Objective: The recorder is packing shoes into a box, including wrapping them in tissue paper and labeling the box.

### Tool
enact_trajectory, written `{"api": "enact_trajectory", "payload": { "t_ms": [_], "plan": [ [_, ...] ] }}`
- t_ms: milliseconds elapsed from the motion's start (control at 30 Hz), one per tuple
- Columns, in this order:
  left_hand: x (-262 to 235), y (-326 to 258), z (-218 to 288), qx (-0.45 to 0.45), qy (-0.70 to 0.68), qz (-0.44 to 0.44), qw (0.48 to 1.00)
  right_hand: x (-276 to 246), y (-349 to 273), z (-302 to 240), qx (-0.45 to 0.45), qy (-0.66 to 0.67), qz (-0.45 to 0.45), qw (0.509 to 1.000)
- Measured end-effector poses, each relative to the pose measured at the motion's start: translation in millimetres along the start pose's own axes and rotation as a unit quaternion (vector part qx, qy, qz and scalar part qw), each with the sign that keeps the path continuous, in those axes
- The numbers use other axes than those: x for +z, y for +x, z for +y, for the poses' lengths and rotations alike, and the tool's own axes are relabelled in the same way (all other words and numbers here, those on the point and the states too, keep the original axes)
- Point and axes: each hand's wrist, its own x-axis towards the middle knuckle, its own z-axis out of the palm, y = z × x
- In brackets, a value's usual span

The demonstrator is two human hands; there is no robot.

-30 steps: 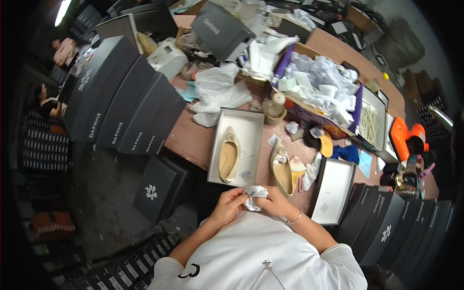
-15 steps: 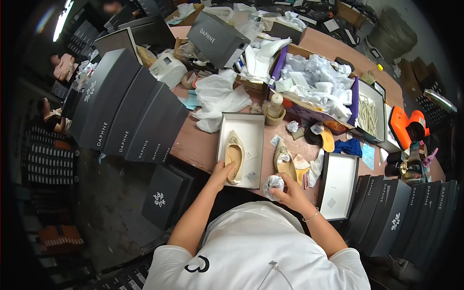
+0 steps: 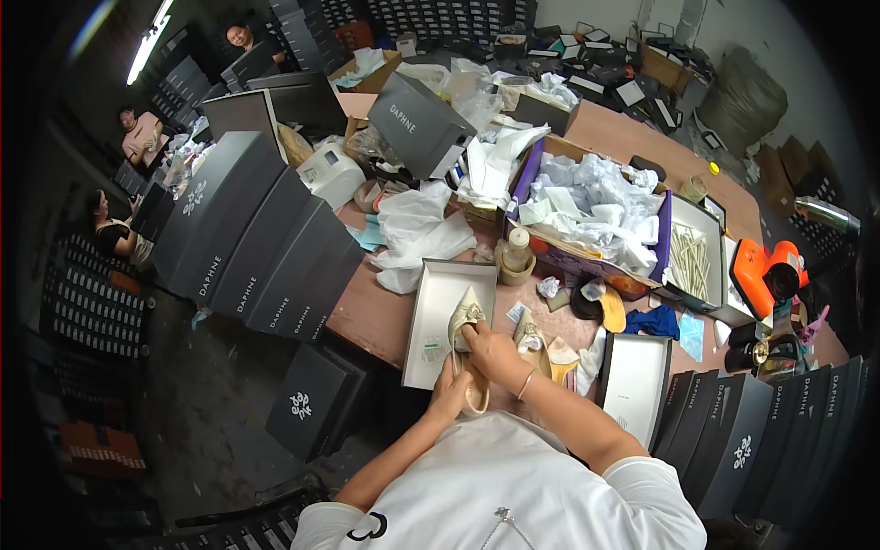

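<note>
The left hand (image 3: 447, 392) curls its fingers closed around a cream pointed-toe flat (image 3: 466, 312), held over the near right part of an open shoebox base (image 3: 431, 302); the right hand (image 3: 497, 357) reaches fingertips into the shoe's toe, their grip hidden, contents uncertain; a matching flat (image 3: 525, 327) lies beside it on the table (image 3: 367, 307).

A tube lamp (image 3: 149, 46) at far left glared white, a violet flare (image 3: 89, 25) beside it. The table (image 3: 371, 319) was evenly lit; the floor (image 3: 211, 403) at left lay dim. Dark boxes (image 3: 744, 440) at near right bowed with lens distortion.
</note>
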Motion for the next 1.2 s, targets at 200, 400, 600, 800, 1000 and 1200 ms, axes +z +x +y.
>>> {"api": "enact_trajectory", "payload": {
  "t_ms": [200,400,600,800,1000,1200],
  "plan": [
    [2.3,-15.2,23.4,-0.122,-0.088,-0.033,0.988,9.7,-20.3,6.7,-0.054,0.083,-0.008,0.995],
    [8.0,-16.6,33.8,-0.111,-0.104,-0.053,0.987,3.8,-10.6,14.2,-0.008,0.049,0.059,0.997],
    [18.2,-25.4,52.4,0.006,0.006,-0.137,0.990,-34.9,-26.9,30.6,0.116,0.392,0.098,0.908],
    [35.9,-20.8,45.6,-0.010,-0.024,-0.184,0.983,-39.8,-37.6,42.3,0.164,0.253,0.122,0.946],
    [59.8,-9.8,85.4,-0.065,-0.112,-0.253,0.959,-66.3,-95.8,48.3,0.240,0.465,0.135,0.842],
    [79.6,-6.9,34.4,-0.250,-0.087,-0.189,0.946,-68.0,-215.0,75.2,0.373,0.567,0.320,0.661]
  ]
}}
